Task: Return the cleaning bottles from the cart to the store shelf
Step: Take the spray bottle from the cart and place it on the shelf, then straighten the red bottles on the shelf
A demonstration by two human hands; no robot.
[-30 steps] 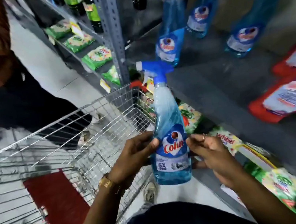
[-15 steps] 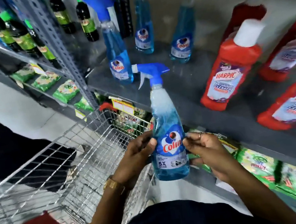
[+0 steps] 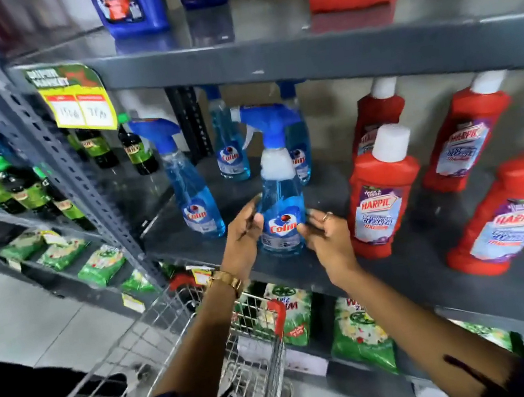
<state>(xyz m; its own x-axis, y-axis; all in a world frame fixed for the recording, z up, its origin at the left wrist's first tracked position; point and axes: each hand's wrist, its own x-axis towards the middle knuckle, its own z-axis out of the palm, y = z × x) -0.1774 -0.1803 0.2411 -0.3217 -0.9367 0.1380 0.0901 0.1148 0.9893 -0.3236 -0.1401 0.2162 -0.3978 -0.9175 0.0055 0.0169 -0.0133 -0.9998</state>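
A blue Colin spray bottle (image 3: pixel 280 202) stands upright near the front edge of the grey middle shelf (image 3: pixel 406 265). My left hand (image 3: pixel 244 235) presses against its left side and my right hand (image 3: pixel 325 234) touches its right side at the label. The bottle's base appears to rest on the shelf. Three more Colin spray bottles stand behind it: one to the left (image 3: pixel 195 205) and two at the back (image 3: pixel 230 155). The wire cart (image 3: pixel 183 315) is below my arms; what it holds is out of sight.
Red Harpic bottles (image 3: pixel 380 201) stand close on the right of the same shelf. The upper shelf edge (image 3: pixel 300 53) hangs just above the spray heads, with a yellow price tag (image 3: pixel 79 103). A perforated upright post (image 3: pixel 52 144) is at left. Green packets (image 3: pixel 358 330) fill the shelf below.
Both hands carried the Colin bottle up and forward from above the cart onto the middle shelf. The view tilted up toward the shelves.
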